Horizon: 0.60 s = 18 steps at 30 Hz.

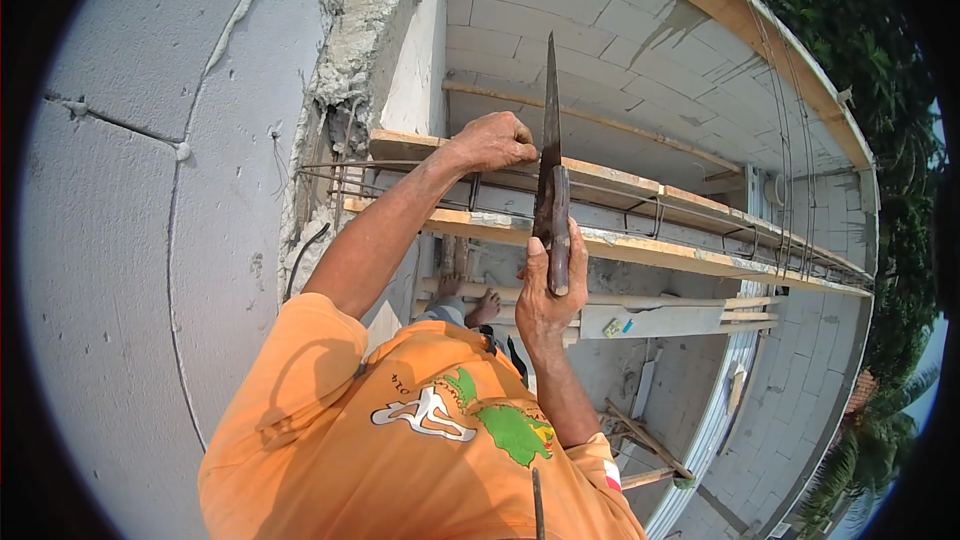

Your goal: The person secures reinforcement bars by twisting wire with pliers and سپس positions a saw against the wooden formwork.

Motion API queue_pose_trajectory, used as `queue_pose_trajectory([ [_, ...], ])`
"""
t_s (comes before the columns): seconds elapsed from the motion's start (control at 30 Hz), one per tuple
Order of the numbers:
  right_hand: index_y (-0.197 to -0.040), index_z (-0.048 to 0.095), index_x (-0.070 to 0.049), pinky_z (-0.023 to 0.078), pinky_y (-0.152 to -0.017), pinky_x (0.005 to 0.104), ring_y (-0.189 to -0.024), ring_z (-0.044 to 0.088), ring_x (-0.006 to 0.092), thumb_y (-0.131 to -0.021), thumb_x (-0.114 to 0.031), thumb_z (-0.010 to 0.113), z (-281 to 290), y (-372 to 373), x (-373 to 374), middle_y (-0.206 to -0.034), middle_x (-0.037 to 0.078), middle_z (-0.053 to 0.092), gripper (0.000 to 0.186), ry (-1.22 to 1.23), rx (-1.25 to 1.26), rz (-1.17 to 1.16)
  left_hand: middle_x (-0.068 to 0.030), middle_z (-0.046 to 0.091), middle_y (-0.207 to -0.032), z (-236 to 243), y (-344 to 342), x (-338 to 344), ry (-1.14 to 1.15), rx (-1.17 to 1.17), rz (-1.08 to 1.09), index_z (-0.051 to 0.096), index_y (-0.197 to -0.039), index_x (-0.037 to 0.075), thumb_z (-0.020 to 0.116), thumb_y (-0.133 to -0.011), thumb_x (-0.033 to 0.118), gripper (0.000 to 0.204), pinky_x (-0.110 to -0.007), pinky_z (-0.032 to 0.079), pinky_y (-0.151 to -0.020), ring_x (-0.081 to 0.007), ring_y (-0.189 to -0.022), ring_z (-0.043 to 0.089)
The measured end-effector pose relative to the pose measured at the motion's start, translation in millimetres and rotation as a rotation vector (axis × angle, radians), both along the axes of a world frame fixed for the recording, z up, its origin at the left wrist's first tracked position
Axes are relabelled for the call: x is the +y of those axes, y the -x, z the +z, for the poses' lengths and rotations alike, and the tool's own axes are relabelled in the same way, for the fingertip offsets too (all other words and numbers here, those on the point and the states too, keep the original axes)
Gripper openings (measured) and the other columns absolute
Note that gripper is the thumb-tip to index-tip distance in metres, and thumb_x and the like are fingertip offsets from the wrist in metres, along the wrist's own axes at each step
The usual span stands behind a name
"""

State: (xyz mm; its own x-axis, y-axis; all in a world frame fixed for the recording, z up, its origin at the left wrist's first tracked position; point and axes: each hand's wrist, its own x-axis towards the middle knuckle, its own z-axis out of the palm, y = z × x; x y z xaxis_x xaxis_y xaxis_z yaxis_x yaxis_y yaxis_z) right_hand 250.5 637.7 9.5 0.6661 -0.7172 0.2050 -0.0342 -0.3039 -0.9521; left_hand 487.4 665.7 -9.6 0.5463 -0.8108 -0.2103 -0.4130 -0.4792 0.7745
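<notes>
Right hand [545,290] with fingers wrapped around a rusty blade [551,175] held upright, left hand [492,143] just left of the blade, fingers curled on steel rods [400,168] above a wooden plank [640,245]

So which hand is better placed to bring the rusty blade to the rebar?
Right, probably. The right hand already has the rusty blade in its grip, upright beside the rebar. The left hand is closed on the rebar at the wooden formwork, so it is occupied.
</notes>
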Motion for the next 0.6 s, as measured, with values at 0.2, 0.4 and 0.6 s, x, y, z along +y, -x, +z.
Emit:
queue_pose_trajectory([
  [0.2, -0.134, 0.049, 0.007, 0.051, -0.086, 0.0317, -0.099, 0.062, 0.0206, -0.094, -0.007, 0.066, 11.7, -2.1, -1.0, -0.117, 0.019, 0.061, 0.045, -0.057, 0.075, -0.004, -0.0228, 0.072, -0.096, -4.6, 0.7, 12.2, 0.053, -0.008, -0.071, 0.071, -0.111, -0.002, 0.064, -0.084, 0.032, 0.043, -0.042, 0.052, -0.085, -0.0328, -0.090, 0.069],
  [0.4, -0.136, 0.050, 0.000, 0.044, -0.049, 0.0218, -0.060, 0.052, 0.0053, -0.096, -0.009, 0.064, 5.4, -8.7, -6.3, -0.082, 0.002, 0.059, 0.044, 0.080, 0.065, -0.006, -0.0198, 0.070, -0.078, -0.7, 12.9, 22.1, -0.160, -0.333, -0.128, 0.072, -0.098, 0.002, 0.066, -0.088, 0.046, 0.046, -0.047, 0.052, -0.072, -0.0352, -0.078, 0.069],
  [0.6, -0.136, 0.051, -0.001, 0.045, -0.050, 0.0221, -0.060, 0.052, 0.0056, -0.094, -0.002, 0.062, 13.5, -2.6, 1.1, -0.087, 0.004, 0.060, 0.043, -0.007, 0.063, -0.047, -0.0174, 0.068, -0.069, -6.5, 10.4, 20.0, -0.071, -0.449, -0.062, 0.073, -0.092, 0.004, 0.066, -0.087, 0.052, 0.049, -0.046, 0.051, -0.065, -0.0346, -0.070, 0.069],
])
